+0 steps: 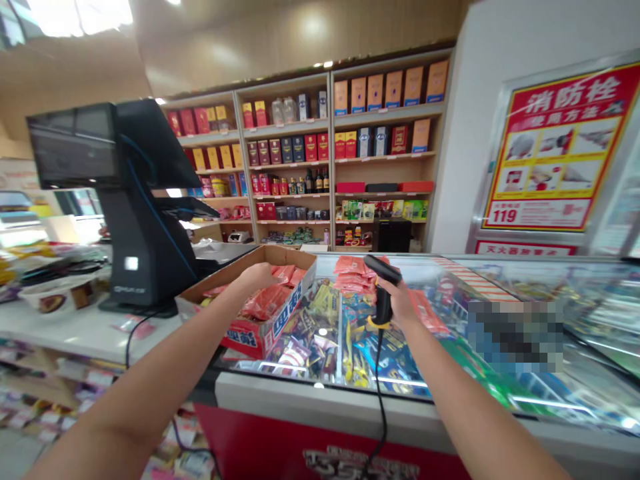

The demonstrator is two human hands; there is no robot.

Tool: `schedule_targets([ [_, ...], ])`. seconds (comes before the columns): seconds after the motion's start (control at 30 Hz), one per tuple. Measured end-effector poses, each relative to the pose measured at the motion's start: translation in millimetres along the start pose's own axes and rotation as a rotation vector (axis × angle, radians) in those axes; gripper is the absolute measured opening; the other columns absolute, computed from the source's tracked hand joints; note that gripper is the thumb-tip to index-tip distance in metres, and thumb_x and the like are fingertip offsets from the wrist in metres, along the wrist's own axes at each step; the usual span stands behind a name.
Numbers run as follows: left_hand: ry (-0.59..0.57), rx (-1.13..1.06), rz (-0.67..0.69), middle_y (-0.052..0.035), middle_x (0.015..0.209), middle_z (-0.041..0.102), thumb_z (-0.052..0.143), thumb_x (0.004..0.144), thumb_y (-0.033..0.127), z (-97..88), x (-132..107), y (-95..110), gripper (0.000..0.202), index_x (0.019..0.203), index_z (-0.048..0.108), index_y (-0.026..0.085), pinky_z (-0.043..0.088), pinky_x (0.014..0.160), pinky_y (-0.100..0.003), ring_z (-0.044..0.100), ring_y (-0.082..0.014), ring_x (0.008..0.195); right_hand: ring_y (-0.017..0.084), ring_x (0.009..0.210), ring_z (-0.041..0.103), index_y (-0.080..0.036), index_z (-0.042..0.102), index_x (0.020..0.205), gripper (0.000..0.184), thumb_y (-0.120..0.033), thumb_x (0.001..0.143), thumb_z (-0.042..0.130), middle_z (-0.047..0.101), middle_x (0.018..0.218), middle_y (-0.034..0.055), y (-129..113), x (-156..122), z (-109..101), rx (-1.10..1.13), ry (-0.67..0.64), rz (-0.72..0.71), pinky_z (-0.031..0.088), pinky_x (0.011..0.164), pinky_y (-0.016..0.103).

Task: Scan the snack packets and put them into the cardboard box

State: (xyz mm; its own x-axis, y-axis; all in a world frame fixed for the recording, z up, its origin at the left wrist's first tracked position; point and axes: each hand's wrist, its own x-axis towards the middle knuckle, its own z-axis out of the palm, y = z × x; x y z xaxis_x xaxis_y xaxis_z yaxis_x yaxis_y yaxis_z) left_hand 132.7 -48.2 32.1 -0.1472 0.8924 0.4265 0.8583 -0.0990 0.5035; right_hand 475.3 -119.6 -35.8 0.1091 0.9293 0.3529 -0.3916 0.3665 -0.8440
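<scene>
My left hand [257,275] reaches into an open cardboard box [265,330] that rests on a glass-topped chest freezer [350,400]; its fingers curl down onto red snack packets [267,301] in the box. My right hand [395,300] is closed round the handle of a black barcode scanner [383,283] with a yellow band, and the scanner's head points left over the glass. Its cable [381,400] hangs down the freezer front. A stack of red packets [353,273] lies on the glass just behind the scanner.
A black checkout terminal [135,200] with a screen stands on the white counter [80,330] at left, beside bowls and clutter. Wooden shelves [310,153] of boxed goods and bottles fill the back wall. A red fire-hydrant poster [555,147] hangs at right.
</scene>
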Motion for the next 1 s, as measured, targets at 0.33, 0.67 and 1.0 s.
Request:
schedule_targets([
  [0.33,-0.261,0.082,-0.089,0.0036,0.039,0.037,0.08,0.06,0.03,3.4,-13,-32,0.044,0.045,0.041,0.019,0.041,0.066,-0.026,0.062,-0.0225,0.066,0.012,0.038,0.055,-0.017,0.061,0.071,0.028,-0.037,0.061,0.077,0.061,0.056,-0.0014,19,-9,-19,-0.003,0.016,0.055,0.042,0.034,0.022],
  [0.67,0.155,0.072,-0.001,-0.0022,0.066,0.061,0.068,0.071,0.028,-16.4,-25,-4,0.016,0.062,0.056,0.021,0.038,0.063,-0.027,0.057,-0.0196,0.068,0.012,0.039,0.055,-0.016,0.062,0.071,0.025,-0.038,0.067,0.074,0.06,0.057,-0.0009,16,-11,-18,-0.056,-0.076,0.04,0.043,0.036,0.023],
  [1.0,0.247,-0.706,0.018,0.0016,0.062,0.057,0.062,0.076,0.026,101.1,-49,70,0.015,0.067,0.054,0.019,0.039,0.061,-0.024,0.054,-0.0139,0.06,0.012,0.039,0.056,-0.017,0.062,0.074,0.025,-0.037,0.065,0.075,0.063,0.061,0.0,4,-14,-15,-0.086,-0.148,0.039,0.043,0.036,0.023],
])
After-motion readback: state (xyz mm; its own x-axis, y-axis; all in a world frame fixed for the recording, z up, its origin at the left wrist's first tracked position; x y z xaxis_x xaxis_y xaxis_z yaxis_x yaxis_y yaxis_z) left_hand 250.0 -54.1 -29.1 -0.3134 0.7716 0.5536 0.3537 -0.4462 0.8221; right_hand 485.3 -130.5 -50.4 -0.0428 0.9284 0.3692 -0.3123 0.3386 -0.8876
